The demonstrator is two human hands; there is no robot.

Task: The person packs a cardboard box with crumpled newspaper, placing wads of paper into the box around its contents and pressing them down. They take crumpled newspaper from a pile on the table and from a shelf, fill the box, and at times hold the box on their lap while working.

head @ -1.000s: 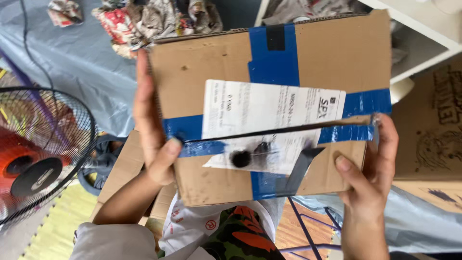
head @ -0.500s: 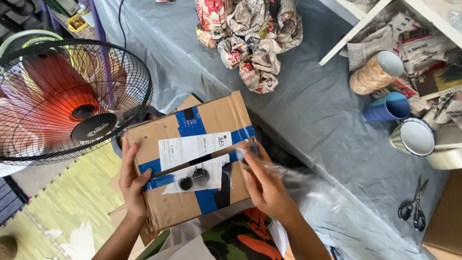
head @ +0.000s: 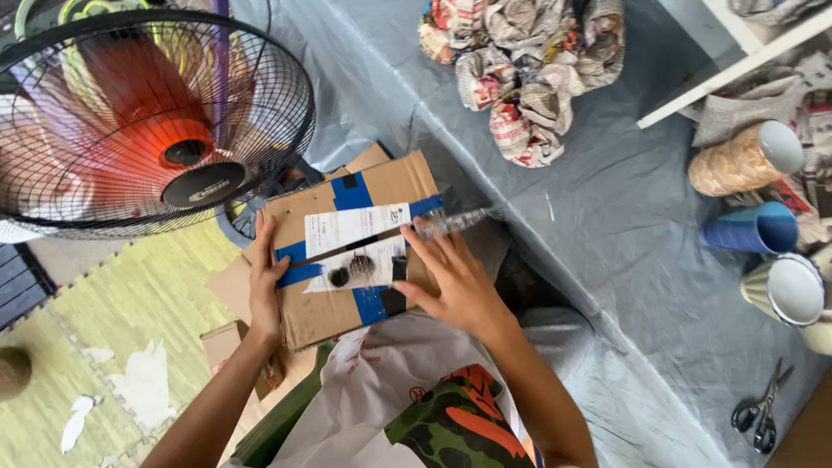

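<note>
My left hand (head: 264,282) is clamped on the left edge of the cardboard box (head: 351,251), thumb on top, fingers under. My right hand (head: 455,282) lies flat and spread on the box's right side, fingertips pinching a strip of clear tape (head: 459,221) that runs off past the right edge. The box sits in front of me over my lap, above flat cardboard sheets (head: 230,290) and just off the near-left edge of the grey cloth-covered table (head: 607,243), right of the fan (head: 147,121). It looks light, prob. not full, w/ stiff walls, but the blue tape (head: 351,192) and white label (head: 351,227) on top are slick. Best hold is at the edges and corners, w/ palms on bare card. The clear strip is limp and sticky, so I keep it taut or it'll curl on itself
</note>
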